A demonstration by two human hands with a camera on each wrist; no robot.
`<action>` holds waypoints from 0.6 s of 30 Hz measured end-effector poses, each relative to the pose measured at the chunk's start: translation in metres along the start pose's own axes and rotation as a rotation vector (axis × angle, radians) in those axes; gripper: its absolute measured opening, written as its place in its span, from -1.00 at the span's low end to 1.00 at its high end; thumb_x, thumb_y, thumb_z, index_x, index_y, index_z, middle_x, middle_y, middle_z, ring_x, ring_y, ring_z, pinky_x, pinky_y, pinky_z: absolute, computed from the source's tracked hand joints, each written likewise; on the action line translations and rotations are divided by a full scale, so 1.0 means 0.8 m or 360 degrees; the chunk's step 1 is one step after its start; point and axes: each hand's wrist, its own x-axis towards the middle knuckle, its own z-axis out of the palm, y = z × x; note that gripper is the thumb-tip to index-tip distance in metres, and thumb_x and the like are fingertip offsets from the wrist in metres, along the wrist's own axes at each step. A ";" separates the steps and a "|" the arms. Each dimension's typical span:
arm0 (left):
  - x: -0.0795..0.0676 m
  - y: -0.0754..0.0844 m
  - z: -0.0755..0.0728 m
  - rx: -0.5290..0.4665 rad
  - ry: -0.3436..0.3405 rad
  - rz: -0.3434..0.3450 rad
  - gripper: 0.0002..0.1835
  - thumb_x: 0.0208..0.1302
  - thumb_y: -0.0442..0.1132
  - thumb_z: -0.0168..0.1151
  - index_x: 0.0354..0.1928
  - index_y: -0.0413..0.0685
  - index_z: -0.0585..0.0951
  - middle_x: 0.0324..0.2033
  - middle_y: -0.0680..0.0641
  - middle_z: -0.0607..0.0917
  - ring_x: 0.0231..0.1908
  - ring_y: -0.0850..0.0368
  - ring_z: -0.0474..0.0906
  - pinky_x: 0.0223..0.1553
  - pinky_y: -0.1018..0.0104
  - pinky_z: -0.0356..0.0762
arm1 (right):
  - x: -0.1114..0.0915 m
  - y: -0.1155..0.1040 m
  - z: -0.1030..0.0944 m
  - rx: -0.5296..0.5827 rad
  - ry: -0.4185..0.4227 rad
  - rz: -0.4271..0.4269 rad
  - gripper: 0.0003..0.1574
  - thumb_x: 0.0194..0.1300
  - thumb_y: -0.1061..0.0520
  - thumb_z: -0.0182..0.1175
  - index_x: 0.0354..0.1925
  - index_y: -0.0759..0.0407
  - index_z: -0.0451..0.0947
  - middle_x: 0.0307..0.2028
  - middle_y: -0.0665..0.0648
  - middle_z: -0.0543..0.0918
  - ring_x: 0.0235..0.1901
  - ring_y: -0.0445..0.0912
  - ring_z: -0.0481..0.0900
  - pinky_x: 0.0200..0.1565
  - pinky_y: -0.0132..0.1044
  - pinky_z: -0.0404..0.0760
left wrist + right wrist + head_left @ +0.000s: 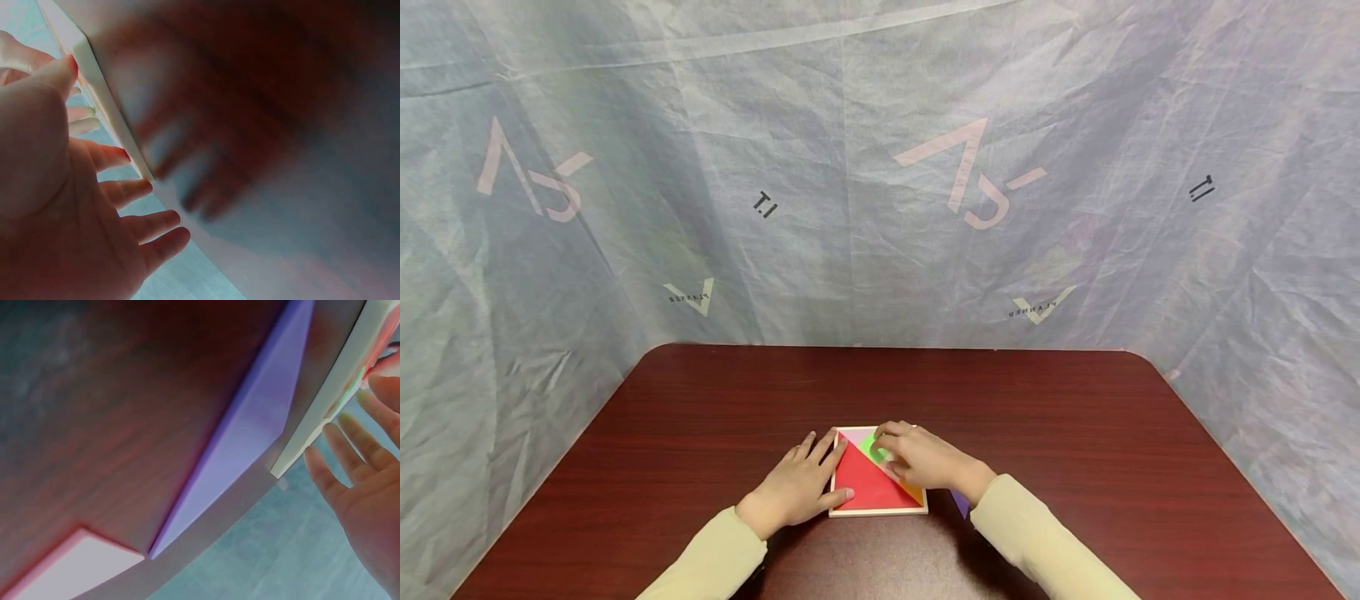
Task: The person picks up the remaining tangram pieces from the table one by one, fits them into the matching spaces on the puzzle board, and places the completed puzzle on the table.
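Note:
A square tangram tray (880,512) with a pale wooden rim lies near the front middle of the table. A large red triangle (868,482) fills its lower left half. Along the upper side show a pale pink piece (854,435), a green piece (867,443) and an orange piece (914,492). My left hand (799,483) rests over the tray's left edge, fingers spread, thumb on the red triangle. Over the upper right part, my right hand (921,457) has its bent fingertips at the green piece. That hand hides the tray's right corner. In the right wrist view its fingers look fairly straight.
Right of the tray, a purple piece (250,431) lies flat on the dark wood table (737,392), partly behind my right wrist in the head view. Beside it is a pale pink piece (78,569). A grey printed sheet (850,167) hangs around the table.

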 end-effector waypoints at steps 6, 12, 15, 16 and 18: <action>0.000 0.001 -0.001 0.0001 -0.0022 -0.0013 -0.22 0.22 0.24 -0.02 0.33 -0.14 0.23 0.35 -0.22 0.17 0.25 -0.35 0.17 0.18 -0.09 0.26 | -0.005 0.003 -0.010 0.0056 0.0020 0.0040 -0.64 0.23 0.15 0.14 0.02 0.11 0.51 0.10 0.10 0.45 0.08 -0.05 0.42 0.06 -0.02 0.44; 0.000 0.001 -0.001 -0.0006 -0.0022 -0.0019 -0.21 0.22 0.25 -0.02 0.33 -0.14 0.23 0.35 -0.21 0.17 0.26 -0.34 0.17 0.17 -0.10 0.26 | -0.015 0.010 -0.019 0.0083 0.0101 0.0020 -0.67 0.23 0.17 0.14 -0.01 0.15 0.53 0.06 0.12 0.48 -0.02 -0.04 0.44 -0.01 -0.04 0.45; 0.000 0.001 0.000 -0.0007 -0.0017 -0.0020 -0.21 0.22 0.25 -0.01 0.33 -0.14 0.23 0.34 -0.21 0.18 0.26 -0.34 0.17 0.18 -0.10 0.26 | -0.021 0.015 -0.024 0.0059 0.0142 0.0000 -0.68 0.20 0.19 0.16 -0.04 0.16 0.53 0.04 0.14 0.50 -0.03 -0.02 0.45 -0.05 -0.04 0.46; 0.000 0.001 0.000 -0.0009 -0.0017 -0.0021 -0.22 0.22 0.24 -0.01 0.33 -0.14 0.23 0.34 -0.21 0.18 0.26 -0.34 0.17 0.18 -0.10 0.25 | -0.023 0.016 -0.025 0.0056 0.0152 -0.0002 -0.68 0.19 0.20 0.16 -0.04 0.17 0.54 0.03 0.15 0.50 -0.04 -0.02 0.45 -0.06 -0.04 0.46; 0.000 0.000 0.000 -0.0010 -0.0015 -0.0020 -0.22 0.22 0.24 -0.01 0.33 -0.14 0.23 0.34 -0.22 0.17 0.26 -0.34 0.17 0.18 -0.10 0.25 | -0.027 0.019 -0.027 0.0052 0.0166 0.0000 -0.68 0.19 0.20 0.18 -0.05 0.17 0.54 0.02 0.15 0.50 -0.05 -0.01 0.45 -0.08 -0.04 0.46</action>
